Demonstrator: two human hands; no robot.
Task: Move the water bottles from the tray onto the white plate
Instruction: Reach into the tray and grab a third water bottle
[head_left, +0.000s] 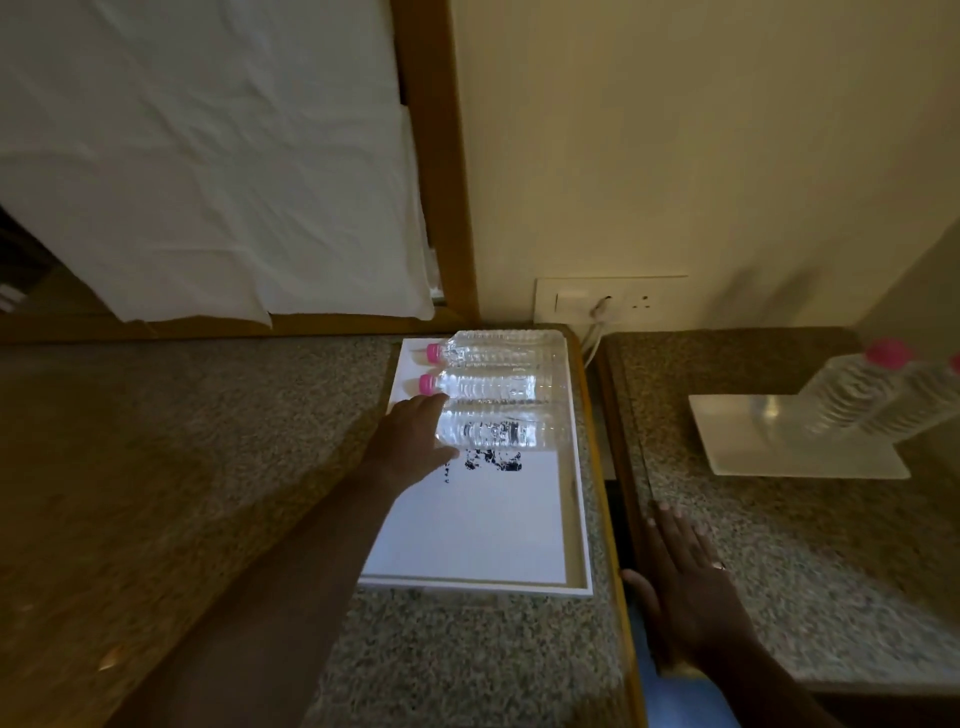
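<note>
Three clear water bottles with pink caps lie side by side at the far end of the white tray (571, 519). My left hand (415, 434) covers the cap end of the nearest bottle (509, 431), fingers curled around its neck. The middle bottle (493, 387) and the far bottle (498, 348) lie untouched. On the right counter the square white plate (753, 452) carries two upright bottles (852, 395), blurred. My right hand (685, 566) rests flat, fingers spread, on the right counter's near left edge.
The tray holds a white sheet with black print (493, 462). A dark gap (618, 519) separates the two granite counters. A wall socket with a plugged white cable (602, 306) sits behind the tray. A wood-framed mirror (208, 156) stands at the left.
</note>
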